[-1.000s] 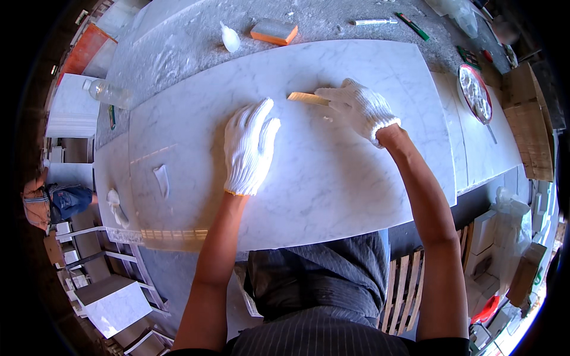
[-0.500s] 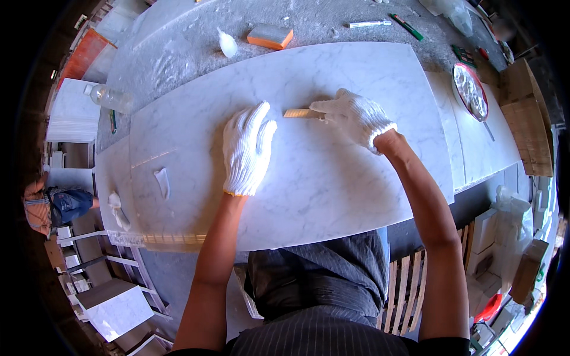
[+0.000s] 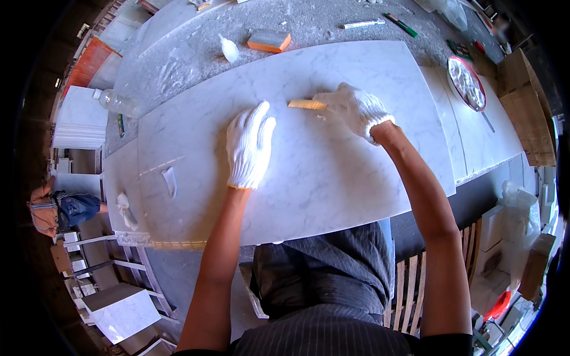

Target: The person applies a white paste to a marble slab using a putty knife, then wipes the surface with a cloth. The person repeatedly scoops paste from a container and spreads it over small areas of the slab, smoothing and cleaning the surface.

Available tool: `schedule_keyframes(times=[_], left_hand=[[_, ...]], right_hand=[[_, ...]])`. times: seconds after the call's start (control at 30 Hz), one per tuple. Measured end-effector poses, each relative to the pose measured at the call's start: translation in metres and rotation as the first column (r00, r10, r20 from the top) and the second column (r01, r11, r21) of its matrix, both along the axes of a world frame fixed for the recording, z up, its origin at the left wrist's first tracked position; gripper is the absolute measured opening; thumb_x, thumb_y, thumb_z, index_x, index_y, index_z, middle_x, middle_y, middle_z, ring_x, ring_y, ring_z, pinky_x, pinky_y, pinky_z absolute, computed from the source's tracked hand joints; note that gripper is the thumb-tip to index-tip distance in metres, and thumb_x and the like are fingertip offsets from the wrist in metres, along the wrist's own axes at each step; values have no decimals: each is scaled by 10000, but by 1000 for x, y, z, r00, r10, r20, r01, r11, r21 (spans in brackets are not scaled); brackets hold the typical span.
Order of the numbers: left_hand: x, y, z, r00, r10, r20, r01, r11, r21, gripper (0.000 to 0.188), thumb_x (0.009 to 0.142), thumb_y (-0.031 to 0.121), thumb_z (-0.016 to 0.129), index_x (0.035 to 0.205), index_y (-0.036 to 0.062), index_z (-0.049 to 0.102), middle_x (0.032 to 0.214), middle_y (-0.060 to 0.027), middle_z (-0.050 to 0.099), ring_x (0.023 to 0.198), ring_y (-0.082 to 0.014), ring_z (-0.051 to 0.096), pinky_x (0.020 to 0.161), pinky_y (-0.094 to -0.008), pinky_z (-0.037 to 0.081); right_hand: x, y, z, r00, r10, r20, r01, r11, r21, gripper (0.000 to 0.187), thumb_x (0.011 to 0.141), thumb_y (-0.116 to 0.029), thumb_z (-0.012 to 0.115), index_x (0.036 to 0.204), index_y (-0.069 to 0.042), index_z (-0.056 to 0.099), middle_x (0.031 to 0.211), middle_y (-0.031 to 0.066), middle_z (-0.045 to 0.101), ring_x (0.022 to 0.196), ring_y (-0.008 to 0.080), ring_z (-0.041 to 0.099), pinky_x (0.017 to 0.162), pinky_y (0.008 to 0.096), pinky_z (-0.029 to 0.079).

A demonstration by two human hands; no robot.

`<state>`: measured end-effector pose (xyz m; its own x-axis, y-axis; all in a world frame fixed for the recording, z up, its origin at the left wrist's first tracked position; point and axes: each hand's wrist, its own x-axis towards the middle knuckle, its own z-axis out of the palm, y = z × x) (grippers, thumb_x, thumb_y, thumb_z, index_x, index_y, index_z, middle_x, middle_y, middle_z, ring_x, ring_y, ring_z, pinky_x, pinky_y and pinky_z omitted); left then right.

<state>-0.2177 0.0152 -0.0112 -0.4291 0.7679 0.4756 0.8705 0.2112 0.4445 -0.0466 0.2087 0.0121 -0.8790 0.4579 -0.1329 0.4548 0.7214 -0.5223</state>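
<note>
A large white, grey-veined marble slab (image 3: 332, 178) lies in front of me. My left hand (image 3: 249, 148), in a white knitted glove, rests on the slab with its fingers stretched out. To its right, my gloved right hand (image 3: 356, 110) is closed around one end of a snap-off knife blade (image 3: 306, 104). The blade points left, low over the slab, and its face shines yellowish. Whether it touches the stone I cannot tell. A small white crumb (image 3: 321, 117) lies just below the right fingertips. A thin white strip (image 3: 170, 181) sits on the slab's left part.
Beyond the slab are a white squeeze bulb (image 3: 228, 48), an orange-and-grey block (image 3: 269, 41), a silvery tube (image 3: 364, 24) and a green stick (image 3: 401, 25). A plastic bottle (image 3: 116, 102) lies left. A red-rimmed bowl (image 3: 466, 83) stands right. Another person (image 3: 62, 207) is far left.
My right hand has shifted slightly away from me, and the blade has turned so its face catches more light. My left hand stays on the slab. The whole view has tilted a little.
</note>
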Motion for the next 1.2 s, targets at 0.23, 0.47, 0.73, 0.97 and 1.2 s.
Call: schedule_keyframes(times=[0.23, 0.47, 0.73, 0.97, 1.2], left_hand=[[-10, -3, -8, 998, -31, -63, 29, 999, -31, 328, 933, 259, 620, 1180, 43, 646, 1148, -146, 663, 1102, -344, 586, 974, -455, 435], [11, 40, 21, 974, -114, -193, 54, 955, -290, 323, 852, 341, 670, 1046, 88, 622, 1071, -124, 632, 1109, -326, 544, 958, -466, 407], [254, -41, 26, -209, -627, 751, 963, 0, 268, 365, 944, 222, 634, 1279, 78, 630, 1291, -132, 633, 1188, -296, 590, 1034, -391, 448], [134, -78, 44, 697, -417, 583, 504, 864, 15, 208, 932, 73, 651, 1129, 14, 683, 1061, -118, 720, 931, -192, 696, 840, -327, 566], [4, -167, 47, 845, 501, -187, -513, 858, -21, 490, 810, 291, 787, 1214, 80, 608, 1111, -153, 646, 1062, -325, 604, 966, -438, 459]], right_hand=[[79, -35, -1, 984, -86, -159, 41, 963, -266, 386, 988, -272, 554, 1353, -157, 604, 1096, 153, 631, 982, 281, 610, 881, 382, 491], [233, -122, -19, 558, -728, -400, -48, 452, -891, 413, 938, -358, 673, 1113, 17, 658, 648, -3, 514, 477, 48, 428, 411, 220, 319], [256, -122, 35, 122, -885, -450, -662, 265, -701, 188, 994, -87, 549, 806, -80, 568, 764, 24, 350, 587, 124, 406, 482, 263, 361], [246, -131, -9, 240, -876, -419, -369, 317, -874, 208, 861, -229, 770, 991, -111, 658, 1059, 52, 583, 768, 127, 544, 585, 234, 448], [220, -146, -23, 438, -803, -404, -324, 279, -904, 244, 878, -284, 757, 988, -121, 612, 987, 13, 499, 761, 111, 491, 604, 252, 411]])
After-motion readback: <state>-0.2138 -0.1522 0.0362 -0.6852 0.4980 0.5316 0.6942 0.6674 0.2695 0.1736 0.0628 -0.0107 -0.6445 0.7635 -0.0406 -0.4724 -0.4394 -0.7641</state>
